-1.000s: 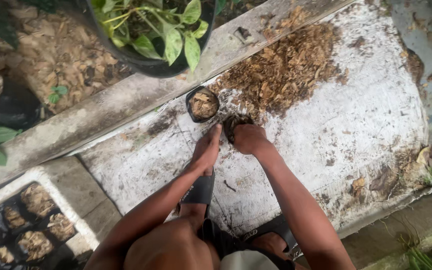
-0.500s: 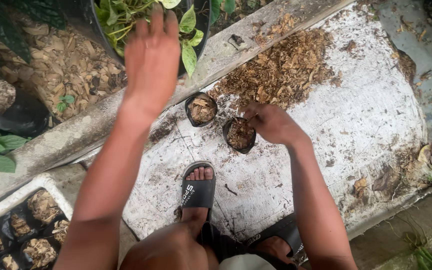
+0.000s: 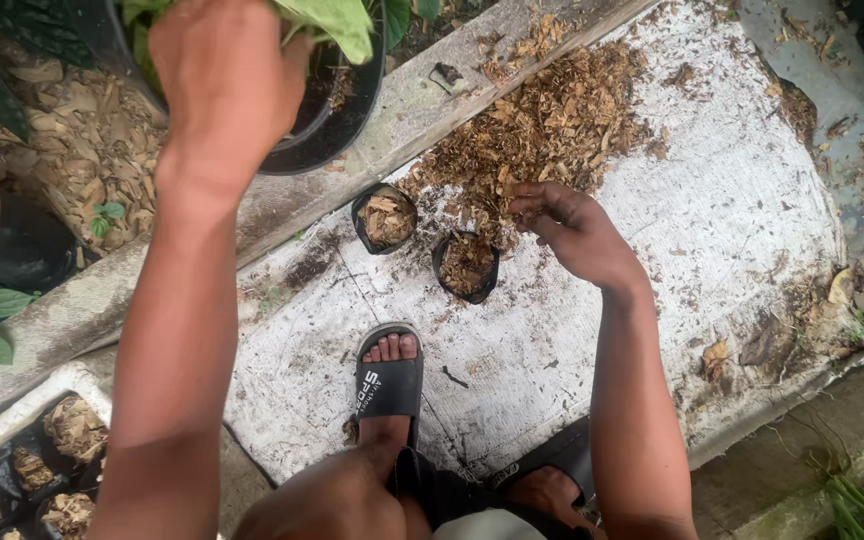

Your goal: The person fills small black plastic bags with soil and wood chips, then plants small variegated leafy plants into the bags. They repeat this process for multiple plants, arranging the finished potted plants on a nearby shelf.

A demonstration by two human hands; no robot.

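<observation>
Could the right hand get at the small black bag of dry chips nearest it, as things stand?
Probably yes. The right hand hovers beside the nearer small black bag, whose top is open and uncovered, and nothing lies between them. The left hand is up at the big black pot, out of the way.

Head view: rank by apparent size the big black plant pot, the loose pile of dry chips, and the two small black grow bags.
1. Big black plant pot, partly hidden by the left hand, so unsure.
2. Pile of dry chips, similar spread.
3. Two small grow bags, look alike.
</observation>
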